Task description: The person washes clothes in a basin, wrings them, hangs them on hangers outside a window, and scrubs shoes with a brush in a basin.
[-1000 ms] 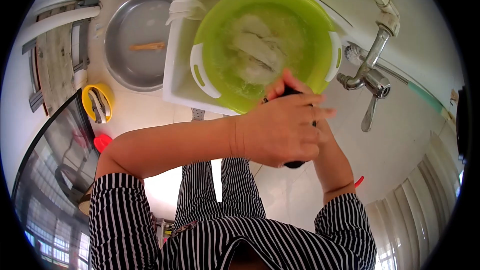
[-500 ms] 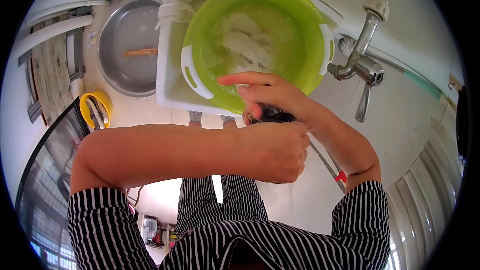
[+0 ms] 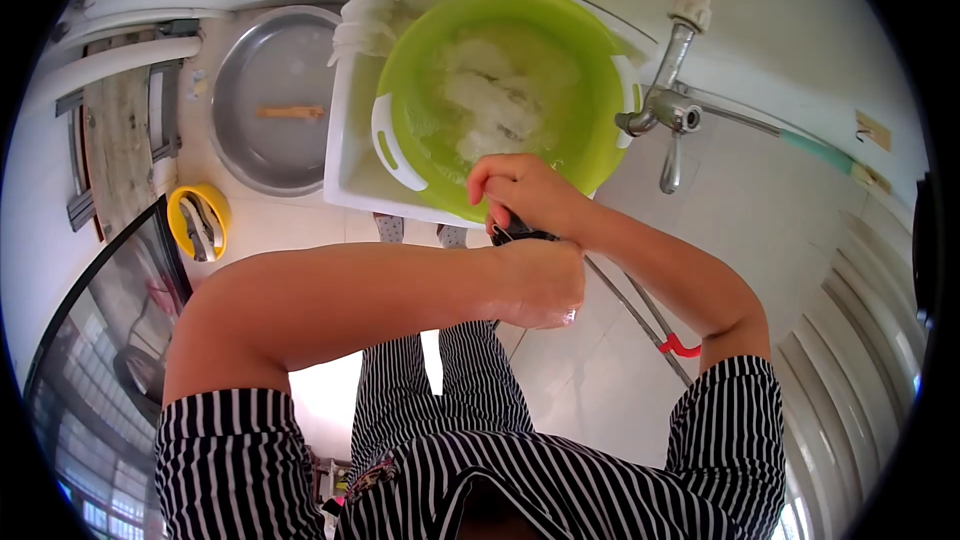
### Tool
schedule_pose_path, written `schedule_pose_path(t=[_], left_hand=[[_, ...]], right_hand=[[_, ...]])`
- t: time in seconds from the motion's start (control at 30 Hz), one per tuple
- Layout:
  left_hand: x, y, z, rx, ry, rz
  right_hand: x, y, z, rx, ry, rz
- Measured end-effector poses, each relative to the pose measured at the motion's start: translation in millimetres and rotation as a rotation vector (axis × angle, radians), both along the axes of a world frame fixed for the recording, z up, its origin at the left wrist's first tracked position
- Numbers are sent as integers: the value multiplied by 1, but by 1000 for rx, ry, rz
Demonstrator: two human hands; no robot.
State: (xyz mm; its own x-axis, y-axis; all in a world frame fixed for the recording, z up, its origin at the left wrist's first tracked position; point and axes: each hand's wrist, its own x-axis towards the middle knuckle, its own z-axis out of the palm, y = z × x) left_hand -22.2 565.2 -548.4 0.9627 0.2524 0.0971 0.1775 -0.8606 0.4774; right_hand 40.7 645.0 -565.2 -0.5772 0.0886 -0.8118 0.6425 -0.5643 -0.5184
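Observation:
My left hand (image 3: 540, 282) is closed in a fist, wet at the knuckles, in front of the green basin. Just beyond it, my right hand (image 3: 528, 192) curls its fingers over the basin's near rim. Between the two hands runs a bunched piece of dark wet cloth (image 3: 522, 232), gripped by both; most of it is hidden by the fists, so its exact kind does not show. The green basin (image 3: 585, 35) with white handles holds cloudy water and a submerged pale cloth (image 3: 485, 95).
Under the basin is a white sink (image 3: 350, 155), with white fabric (image 3: 362, 28) over its back left corner. A metal basin (image 3: 235, 145) holding a wooden piece (image 3: 290, 112) and a yellow bucket (image 3: 176, 222) stand left. At right, a metal tap (image 3: 668, 105) juts from the wall.
My right hand's outstretched fingers have curled in around the cloth. My left fist has shifted slightly up and left. The whole view has turned a little, moving the tap leftward.

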Motion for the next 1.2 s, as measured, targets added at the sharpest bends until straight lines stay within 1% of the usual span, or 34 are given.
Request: schedule_pose_path(t=[0.03, 0.17, 0.27, 0.3, 0.37, 0.4, 0.47, 0.5, 0.57, 0.6, 0.63, 0.67, 0.7, 0.77, 0.8, 0.83, 0.87, 0.93, 0.97, 1.03, 1.07, 1.13, 1.2], left_hand=[[1, -1, 6, -37, 9, -2], [4, -9, 17, -37, 26, 30], [0, -6, 24, -14, 30, 54], [0, -5, 25, -41, 59, 54], [-6, 1, 44, -37, 95, 62], [-10, 4, 48, -45, 91, 98], [-13, 5, 68, -21, 92, 141], [-11, 4, 66, -29, 96, 182], [-9, 3, 81, 5, 107, 236], [-7, 3, 76, -62, 148, 234], [-5, 3, 84, -106, 192, 241], [-5, 3, 90, -90, 194, 245], [-4, 3, 87, -119, 164, 264], [-4, 6, 102, -107, 147, 287], [-3, 6, 101, -338, 114, 430], [-4, 9, 111, -538, 85, 567], [-5, 11, 119, -519, 86, 563], [-9, 17, 134, -504, 249, 463], [-9, 20, 126, -491, 252, 458], [-7, 20, 112, -186, 202, 378], [-10, 22, 109, -169, 203, 373], [-14, 22, 107, 5, 103, 356], [-22, 25, 106, 43, 96, 354]], right_hand=[[-2, 0, 9, 38, 4, 19], [-7, -4, 31, 129, 31, 69], [-12, -2, 38, 166, 65, 72], [-11, -3, 35, 197, 67, 78], [-13, -1, 47, 259, 76, 91], [-14, 0, 43, 283, 84, 90], [-17, 1, 59, 339, 97, 94], [-17, 3, 60, 369, 95, 83], [-22, 4, 85, 442, 104, 83], [-24, 3, 86, 456, 88, 79], [-27, 4, 101, 493, 80, 80], [-28, 3, 111, 510, 84, 82], [-29, 3, 108, 522, 80, 98], [-31, 4, 122, 575, 91, 110], [-31, 3, 116, 597, 101, 103], [-32, 5, 122, 647, 118, 85], [-33, 5, 131, 666, 121, 79], [-36, 6, 147, 744, 124, 63], [-37, 9, 145, 755, 125, 56], [-41, 13, 154, 850, 141, 64], [-43, 15, 154, 866, 140, 58], [-46, 17, 159, 940, 100, 74], [-51, 16, 167, 988, 84, 41]])
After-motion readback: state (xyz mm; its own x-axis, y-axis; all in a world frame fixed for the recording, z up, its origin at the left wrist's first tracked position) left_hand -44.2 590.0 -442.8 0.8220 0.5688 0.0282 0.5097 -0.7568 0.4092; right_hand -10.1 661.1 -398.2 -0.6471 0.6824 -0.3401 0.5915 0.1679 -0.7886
